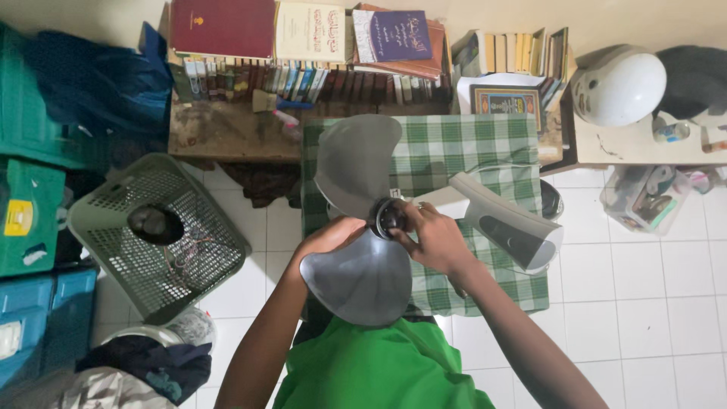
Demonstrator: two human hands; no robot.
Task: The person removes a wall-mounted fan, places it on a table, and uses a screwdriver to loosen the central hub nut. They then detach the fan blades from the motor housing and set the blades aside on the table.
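A grey three-bladed fan blade (356, 163) sits in front of me over a green checked cloth (454, 151). My left hand (329, 236) grips the blade near its hub, at the base of the lower blade (360, 280). My right hand (432, 236) is closed on the dark hub cap (388, 217) at the blade's centre. The third blade (503, 223) sticks out to the right past my right hand. What lies under the hub is hidden by the blade and my hands.
A grey-green perforated basket (163, 235) lies on the white tiled floor at left, beside green and blue crates (30, 212). A low wooden shelf with books (318, 45) stands behind. A white helmet (617, 83) rests on a table at right, a clear container (644, 198) below it.
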